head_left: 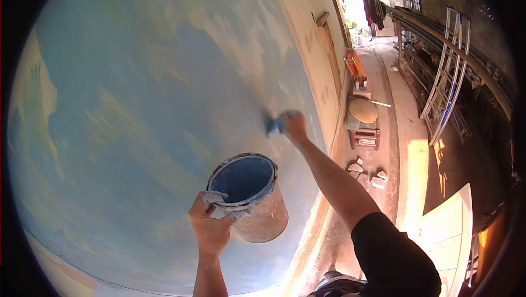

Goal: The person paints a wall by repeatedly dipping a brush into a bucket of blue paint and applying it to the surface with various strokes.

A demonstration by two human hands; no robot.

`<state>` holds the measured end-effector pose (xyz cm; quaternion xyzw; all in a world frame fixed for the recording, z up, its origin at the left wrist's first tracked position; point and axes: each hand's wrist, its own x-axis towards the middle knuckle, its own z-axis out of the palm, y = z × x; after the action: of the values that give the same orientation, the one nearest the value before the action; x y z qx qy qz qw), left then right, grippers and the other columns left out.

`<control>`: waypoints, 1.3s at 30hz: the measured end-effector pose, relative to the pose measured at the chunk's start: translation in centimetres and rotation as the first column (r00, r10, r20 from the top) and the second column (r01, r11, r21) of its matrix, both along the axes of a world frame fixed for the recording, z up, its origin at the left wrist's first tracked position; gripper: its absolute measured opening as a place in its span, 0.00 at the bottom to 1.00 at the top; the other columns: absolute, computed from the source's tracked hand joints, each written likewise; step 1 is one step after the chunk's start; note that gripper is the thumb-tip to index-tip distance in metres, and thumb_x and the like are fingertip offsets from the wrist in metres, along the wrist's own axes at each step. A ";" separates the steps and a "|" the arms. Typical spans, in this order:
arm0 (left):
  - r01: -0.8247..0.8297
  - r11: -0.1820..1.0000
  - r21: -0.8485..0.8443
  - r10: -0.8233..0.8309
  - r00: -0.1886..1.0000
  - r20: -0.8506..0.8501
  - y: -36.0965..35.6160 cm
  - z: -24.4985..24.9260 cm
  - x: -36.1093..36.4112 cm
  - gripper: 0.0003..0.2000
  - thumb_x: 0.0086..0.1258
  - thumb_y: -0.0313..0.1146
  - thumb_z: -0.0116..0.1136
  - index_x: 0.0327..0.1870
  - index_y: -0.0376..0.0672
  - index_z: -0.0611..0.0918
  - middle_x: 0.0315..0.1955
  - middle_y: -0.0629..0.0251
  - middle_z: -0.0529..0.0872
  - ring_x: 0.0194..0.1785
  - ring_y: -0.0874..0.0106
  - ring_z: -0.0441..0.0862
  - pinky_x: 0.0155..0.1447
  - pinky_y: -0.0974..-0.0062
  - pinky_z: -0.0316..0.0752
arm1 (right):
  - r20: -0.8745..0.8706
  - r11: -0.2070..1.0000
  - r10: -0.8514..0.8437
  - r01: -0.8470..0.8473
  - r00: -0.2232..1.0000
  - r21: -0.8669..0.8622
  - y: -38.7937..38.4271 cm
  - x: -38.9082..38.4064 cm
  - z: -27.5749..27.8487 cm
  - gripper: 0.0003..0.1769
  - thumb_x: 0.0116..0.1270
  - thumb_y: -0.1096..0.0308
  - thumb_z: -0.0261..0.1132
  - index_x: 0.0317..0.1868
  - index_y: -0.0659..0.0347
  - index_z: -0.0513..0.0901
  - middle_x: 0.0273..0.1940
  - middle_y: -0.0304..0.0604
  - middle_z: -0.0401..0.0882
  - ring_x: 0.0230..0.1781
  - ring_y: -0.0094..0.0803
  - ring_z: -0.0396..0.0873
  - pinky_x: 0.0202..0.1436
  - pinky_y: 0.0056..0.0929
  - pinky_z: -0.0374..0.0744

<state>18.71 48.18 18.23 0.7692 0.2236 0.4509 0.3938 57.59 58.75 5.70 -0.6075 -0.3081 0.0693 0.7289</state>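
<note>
My left hand (211, 226) grips the rim of a paint-smeared bucket (263, 220), its thumb hooked over the edge. The bucket tilts a little, and bluish paint shows inside its dark mouth. Out to the right, my right hand (295, 126) is closed around a paintbrush (274, 125), whose bristles are blurred by motion against the wall. The painted wall (164, 111) carries streaky patches of blue, grey, green and cream. Wet-looking grey-blue strokes lie around the brush.
Along the passage on the right stand a small stool (365, 139) with a round tan lid-like disc (363, 110), an orange object (356, 67) and broken white chunks (378, 179). A metal ladder (449, 78) leans against long poles (438, 39). A pale curved panel (452, 231) stands nearby.
</note>
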 end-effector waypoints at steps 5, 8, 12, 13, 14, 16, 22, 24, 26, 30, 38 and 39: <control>-0.036 0.999 -0.005 0.036 0.999 0.002 -0.4 0.1 0.2 0.20 0.45 0.17 0.83 0.38 0.36 0.82 0.43 0.65 0.82 0.48 0.73 0.84 0.53 0.75 0.82 | -0.096 0.693 0.531 -0.366 0.842 0.621 -5.2 -3.2 13.8 0.16 0.76 0.59 0.64 0.46 0.67 0.87 0.34 0.51 0.89 0.26 0.37 0.85 0.27 0.31 0.80; -0.010 0.999 -0.031 0.010 1.000 0.006 -0.5 1.1 0.1 0.21 0.44 0.17 0.83 0.39 0.36 0.83 0.43 0.65 0.83 0.48 0.73 0.85 0.52 0.74 0.83 | -0.086 0.628 0.584 -0.382 0.807 0.678 -4.4 -2.2 10.6 0.22 0.77 0.54 0.63 0.56 0.65 0.84 0.40 0.54 0.89 0.33 0.39 0.87 0.32 0.32 0.80; -0.009 1.000 -0.017 0.009 0.999 -0.041 -0.6 2.6 0.4 0.22 0.43 0.19 0.85 0.40 0.35 0.84 0.43 0.63 0.84 0.46 0.72 0.86 0.50 0.72 0.84 | -0.346 0.746 0.523 -0.222 0.779 0.628 -3.8 -2.6 -2.5 0.27 0.76 0.48 0.64 0.59 0.65 0.83 0.46 0.55 0.90 0.39 0.40 0.89 0.34 0.32 0.81; -0.012 1.000 -0.007 0.011 0.998 -0.058 -1.1 3.4 0.6 0.22 0.43 0.18 0.84 0.40 0.36 0.84 0.41 0.65 0.84 0.45 0.73 0.85 0.49 0.74 0.82 | -0.404 0.794 0.469 -0.174 0.785 0.583 -5.0 -3.4 -4.6 0.25 0.76 0.51 0.65 0.57 0.66 0.84 0.44 0.54 0.90 0.37 0.40 0.89 0.31 0.32 0.81; -0.016 1.000 0.004 0.016 0.997 -0.074 -1.1 3.7 0.5 0.22 0.44 0.17 0.84 0.39 0.37 0.83 0.40 0.67 0.85 0.45 0.75 0.84 0.49 0.76 0.80 | -0.457 0.835 0.414 -0.129 0.787 0.535 -5.8 -3.8 -6.7 0.22 0.75 0.54 0.67 0.54 0.66 0.85 0.41 0.53 0.90 0.35 0.39 0.90 0.28 0.31 0.81; -0.026 1.000 0.013 0.027 0.995 -0.094 -0.4 3.5 0.4 0.21 0.45 0.19 0.84 0.39 0.37 0.84 0.41 0.66 0.84 0.44 0.74 0.85 0.48 0.76 0.80 | -0.527 0.937 0.284 -0.115 0.801 0.330 -6.4 -3.2 -10.4 0.18 0.74 0.59 0.68 0.50 0.67 0.87 0.36 0.52 0.90 0.28 0.37 0.89 0.23 0.30 0.81; 0.008 0.997 0.082 0.008 0.981 -0.195 0.4 3.7 0.3 0.21 0.45 0.19 0.85 0.40 0.34 0.84 0.42 0.64 0.83 0.45 0.74 0.86 0.47 0.77 0.81 | -0.283 0.979 0.167 -0.124 0.945 0.164 -3.8 -2.8 -3.2 0.10 0.73 0.69 0.66 0.40 0.69 0.88 0.29 0.48 0.87 0.23 0.33 0.85 0.23 0.30 0.81; 0.011 0.999 0.051 -0.001 0.980 -0.198 0.5 3.9 0.4 0.21 0.44 0.21 0.85 0.41 0.35 0.87 0.44 0.60 0.86 0.45 0.69 0.87 0.49 0.73 0.84 | -0.309 0.942 0.247 -0.152 0.919 0.300 -3.3 -3.8 4.4 0.11 0.73 0.67 0.66 0.46 0.68 0.88 0.31 0.50 0.88 0.26 0.36 0.86 0.29 0.33 0.83; 0.011 0.999 0.051 -0.002 0.984 -0.179 0.4 3.6 0.5 0.21 0.45 0.21 0.85 0.41 0.35 0.87 0.44 0.60 0.86 0.45 0.70 0.87 0.49 0.73 0.84 | -0.247 0.759 0.463 -0.237 0.851 0.606 -4.8 -3.8 10.3 0.14 0.74 0.64 0.66 0.49 0.69 0.87 0.37 0.53 0.89 0.31 0.39 0.88 0.34 0.35 0.84; -0.011 0.999 -0.044 0.008 0.997 -0.074 -0.1 2.9 0.9 0.20 0.47 0.21 0.85 0.41 0.35 0.86 0.44 0.62 0.85 0.46 0.72 0.86 0.51 0.73 0.83 | -0.203 0.695 0.558 -0.320 0.805 0.644 -6.4 -4.0 11.5 0.19 0.76 0.60 0.65 0.55 0.69 0.85 0.43 0.55 0.90 0.35 0.42 0.89 0.37 0.36 0.84; -0.025 0.999 -0.032 0.021 0.993 -0.117 -0.2 2.9 1.0 0.19 0.51 0.16 0.81 0.39 0.38 0.81 0.40 0.67 0.84 0.46 0.76 0.84 0.54 0.75 0.80 | -0.531 0.941 0.282 -0.122 0.799 0.316 -6.9 -4.1 -10.7 0.17 0.76 0.60 0.65 0.51 0.68 0.86 0.36 0.54 0.90 0.30 0.37 0.89 0.29 0.29 0.84; -0.020 0.999 -0.030 0.017 0.993 -0.116 -0.3 3.0 0.9 0.19 0.51 0.17 0.81 0.39 0.38 0.81 0.40 0.67 0.84 0.46 0.76 0.84 0.54 0.75 0.80 | -0.542 0.985 0.172 -0.133 0.822 0.110 -7.2 -4.1 -11.1 0.15 0.75 0.63 0.67 0.46 0.69 0.88 0.33 0.53 0.89 0.26 0.35 0.88 0.26 0.27 0.84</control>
<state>19.63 47.92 21.25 0.7856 0.2603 0.4056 0.3880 53.48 51.52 -5.44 -0.5103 -0.1357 0.2884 0.7987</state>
